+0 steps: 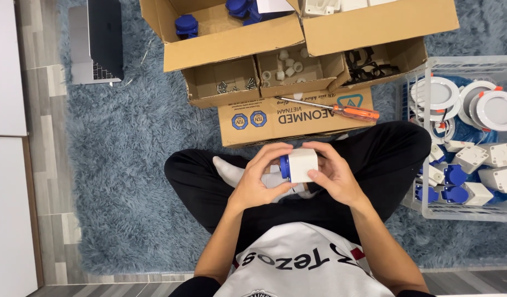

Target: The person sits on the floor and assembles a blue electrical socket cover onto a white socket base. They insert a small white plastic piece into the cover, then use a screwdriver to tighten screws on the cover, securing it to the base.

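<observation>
head view is looking straight down on a person sitting cross-legged on a shaggy blue-grey rug (127, 165), and both hands are meeting over the lap around a small white box-shaped housing (304, 164) with a blue cap (285, 166) on its left end. the piece is being held up clear of the legs, probably so both ends are staying reachable and in plain sight. the left hand (257, 179) is curling about the blue end, fingers half closed and wrapping over the top, thumb underneath, as if steadying or turning the cap. the right hand (334, 175) is cupping the white body from the other side, fingers bent narrow, thumb pressing on the near face; neither hand is spread wide.

supplies are lying in an arc within arm's reach ahead. open cardboard boxes (231, 38) are holding blue parts, and smaller compartments are keeping screws (234, 85), little white pieces (289, 65) and black rings (369, 66) apart, seemingly sorted by kind. an orange-handled screwdriver (333, 108) is resting on a flat carton (292, 118) just beyond the knees, handy but untouched. to the right, a clear basket (429, 203) is holding round white lamps with orange clips (487, 107) and more white-and-blue units (470, 176). a laptop (96, 41) is sitting well apart at upper left.
</observation>
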